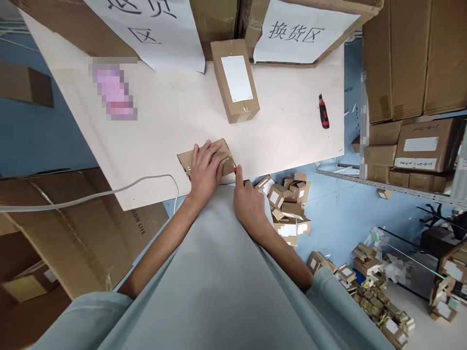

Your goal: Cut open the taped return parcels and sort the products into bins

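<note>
A small flat cardboard box (186, 158) lies at the front edge of the white table. My left hand (206, 167) rests on top of it, palm down with the fingers spread. Clear tape shows on the box's right part. My right hand (248, 201) is closed around a cutter (235, 169) with a red part, its index finger stretched along the tool. The cutter's tip touches or nearly touches the right end of the box; most of its handle is hidden in the hand.
Behind the hands stands a taped box with a white label (237, 80). A red and black cutter (323, 113) lies at the right. Large boxes with paper signs (306, 31) line the table's back. A grey cable (138, 181) crosses the left edge.
</note>
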